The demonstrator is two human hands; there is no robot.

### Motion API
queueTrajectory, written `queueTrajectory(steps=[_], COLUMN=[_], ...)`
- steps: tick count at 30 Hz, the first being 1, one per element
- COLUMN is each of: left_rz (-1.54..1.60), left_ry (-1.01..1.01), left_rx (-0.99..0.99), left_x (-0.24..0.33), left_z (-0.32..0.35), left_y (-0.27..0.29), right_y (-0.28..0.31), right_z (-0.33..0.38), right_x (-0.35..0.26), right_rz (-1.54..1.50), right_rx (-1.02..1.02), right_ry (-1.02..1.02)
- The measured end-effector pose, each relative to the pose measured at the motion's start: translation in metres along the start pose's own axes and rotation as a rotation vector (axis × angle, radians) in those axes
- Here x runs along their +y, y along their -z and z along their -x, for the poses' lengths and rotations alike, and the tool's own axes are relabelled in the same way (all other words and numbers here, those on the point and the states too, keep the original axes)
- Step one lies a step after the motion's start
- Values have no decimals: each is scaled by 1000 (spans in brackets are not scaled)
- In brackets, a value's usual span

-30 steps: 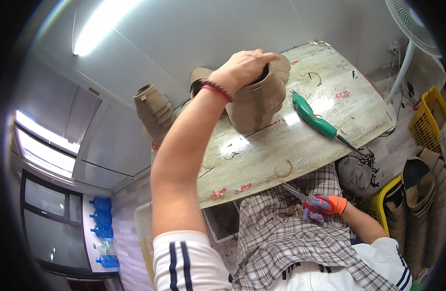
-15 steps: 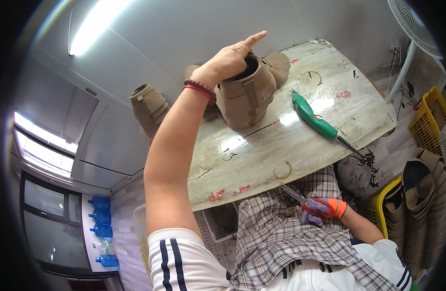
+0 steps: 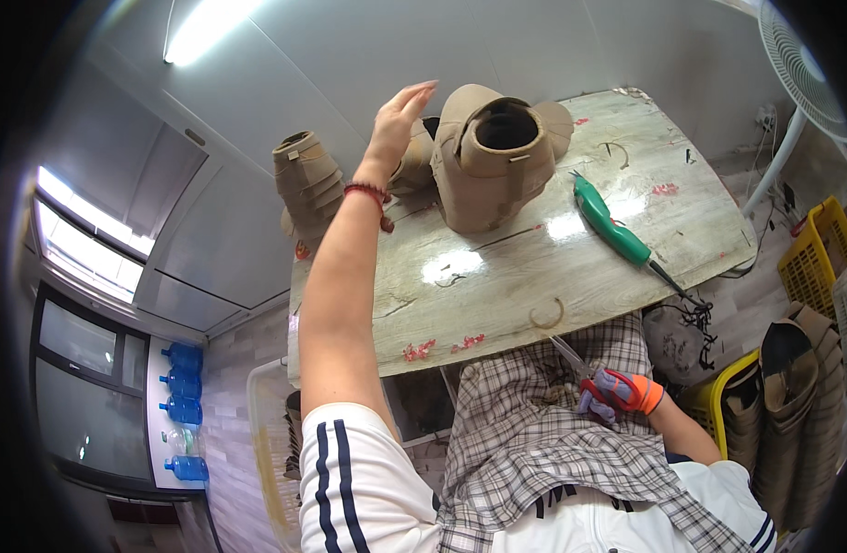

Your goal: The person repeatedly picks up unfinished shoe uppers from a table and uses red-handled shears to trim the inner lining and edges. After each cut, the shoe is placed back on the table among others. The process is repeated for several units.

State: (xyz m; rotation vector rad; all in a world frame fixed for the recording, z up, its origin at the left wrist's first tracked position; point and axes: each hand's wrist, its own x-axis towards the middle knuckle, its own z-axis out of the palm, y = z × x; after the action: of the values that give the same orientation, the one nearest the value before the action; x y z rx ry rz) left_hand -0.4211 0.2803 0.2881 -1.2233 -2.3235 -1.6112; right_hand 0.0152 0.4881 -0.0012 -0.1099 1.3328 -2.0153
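My bare left hand (image 3: pixel 394 131), with red beads at the wrist, is raised over the far side of the table (image 3: pixel 497 286). Its fingers are stretched out and slightly blurred, holding nothing. Just right of it stands a stack of nested tan shoe uppers (image 3: pixel 488 189). Another tan stack (image 3: pixel 410 166) is partly hidden behind this hand, and a third stack (image 3: pixel 308 180) stands at the table's left end. In my lap, my right hand (image 3: pixel 620 391), in a purple and orange glove, is closed round red-handled scissors (image 3: pixel 569 356), blades pointing toward the table edge.
A green corded handheld tool (image 3: pixel 611 221) lies on the table's right half, among thread scraps and a curved tan strip (image 3: pixel 548 315). Right of me, a yellow basket (image 3: pixel 714 415) sits beside tan uppers (image 3: pixel 792 405). A white fan (image 3: pixel 801 69) stands far right.
My left hand has drawn off the middle stack of uppers and moved left. The scissors stay in my right hand. The whole view has shifted slightly.
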Motion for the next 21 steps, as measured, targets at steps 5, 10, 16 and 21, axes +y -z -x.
queueTrajectory(steps=[5,10,16,21], left_rz=[-1194,-1292,-635,684], left_ry=[387,258,-10,206], left_rx=[106,196,608,776], left_x=[-131,-150,-78,62], left_z=[74,86,119,252], left_y=[26,21,117,108], right_y=[6,7,-7,-4], right_z=[-8,-10,-11,-2], right_x=[8,9,-7,-10], right_rz=[-46,-19,122,279], right_rx=[-56,-28,2,139], right_ry=[5,17,17,52])
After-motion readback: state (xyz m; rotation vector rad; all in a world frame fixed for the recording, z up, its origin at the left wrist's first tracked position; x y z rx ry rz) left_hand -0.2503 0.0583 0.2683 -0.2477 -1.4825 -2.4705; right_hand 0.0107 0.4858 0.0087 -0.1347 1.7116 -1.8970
